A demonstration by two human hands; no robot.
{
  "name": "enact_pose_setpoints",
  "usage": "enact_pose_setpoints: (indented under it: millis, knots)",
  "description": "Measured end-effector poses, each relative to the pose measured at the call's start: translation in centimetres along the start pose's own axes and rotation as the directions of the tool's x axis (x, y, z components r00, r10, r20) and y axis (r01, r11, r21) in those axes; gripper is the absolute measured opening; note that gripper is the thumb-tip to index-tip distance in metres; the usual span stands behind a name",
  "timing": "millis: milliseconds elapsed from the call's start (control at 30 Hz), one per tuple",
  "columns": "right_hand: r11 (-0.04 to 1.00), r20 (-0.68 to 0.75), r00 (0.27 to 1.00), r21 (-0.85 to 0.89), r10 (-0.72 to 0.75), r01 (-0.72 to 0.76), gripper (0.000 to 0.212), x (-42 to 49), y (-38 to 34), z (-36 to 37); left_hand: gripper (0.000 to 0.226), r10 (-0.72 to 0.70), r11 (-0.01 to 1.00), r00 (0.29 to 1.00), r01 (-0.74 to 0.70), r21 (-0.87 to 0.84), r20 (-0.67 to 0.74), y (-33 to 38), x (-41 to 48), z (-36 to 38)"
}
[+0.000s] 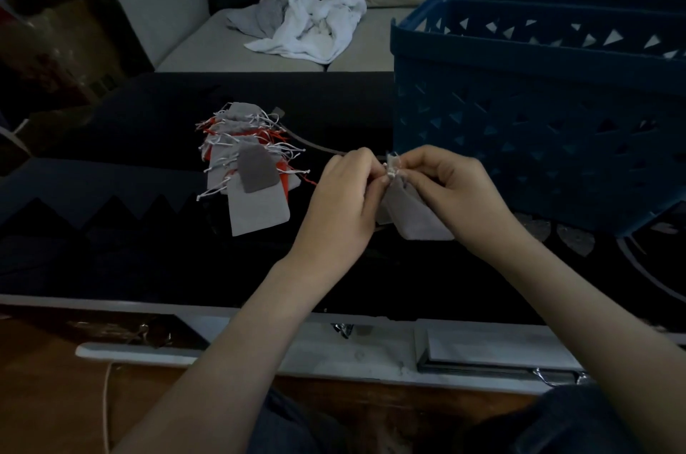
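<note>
Hanging just right of the frame's centre, the grey pouch point(415, 216) is pinched at its gathered neck from both sides. The left hand point(345, 193) closes curled fingertips on the neck from the left. The right hand point(449, 186) does the same from the right, and their fingertips nearly meet around the white drawstring point(391, 172). The pouch's long axis runs from that neck down and slightly right, with its flat body below the right hand's palm. Both hands are equally near, so pulling the cord tight looks like a matter of drawing them apart sideways.

The pile of pouches point(256, 175), grey and orange, lies well apart at centre left on the dark table point(148, 249). The blue basket point(538, 127) stands close behind the right hand and may crowd a rightward pull. A white cloth point(315, 26) lies on the sofa point(185, 38) at the top.
</note>
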State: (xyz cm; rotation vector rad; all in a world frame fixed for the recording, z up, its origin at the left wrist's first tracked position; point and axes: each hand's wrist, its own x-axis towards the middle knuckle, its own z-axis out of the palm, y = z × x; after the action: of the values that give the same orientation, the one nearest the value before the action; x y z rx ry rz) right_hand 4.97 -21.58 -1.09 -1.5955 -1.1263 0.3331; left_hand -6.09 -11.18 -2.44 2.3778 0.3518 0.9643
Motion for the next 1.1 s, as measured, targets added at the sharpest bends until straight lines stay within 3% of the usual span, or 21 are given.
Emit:
enact_pose_setpoints:
  millis: [433, 633, 767, 1100]
  knots:
    - [0.986, -0.004, 0.997, 0.151, 0.071, -0.070, 0.015, -0.1, -0.3, -0.4, 0.013, -0.044, 0.996, 0.998, 0.041, -0.081, -0.035, 1.3, 0.1, 0.1]
    - [0.987, 0.004, 0.996, 0.137, 0.085, -0.084, 0.020, 0.0, -0.6, 0.0, 0.015, 0.062, 0.994, 0.991, -0.050, 0.101, -0.116, 1.1, -0.2, -0.1]
    - [0.994, 0.016, 0.996, 0.076, 0.083, -0.084, 0.020, 0.0, -0.5, -0.1, 0.013, 0.122, 0.980, 0.991, -0.111, 0.166, -0.060, 0.8, -0.3, -0.1]
    - [0.997, -0.029, 0.999, 0.071, 0.027, -0.025, 0.014, -0.3, -0.1, 0.1, 0.011, -0.015, 0.999, 1.000, 0.015, -0.049, -0.004, 1.2, -0.3, 0.1]
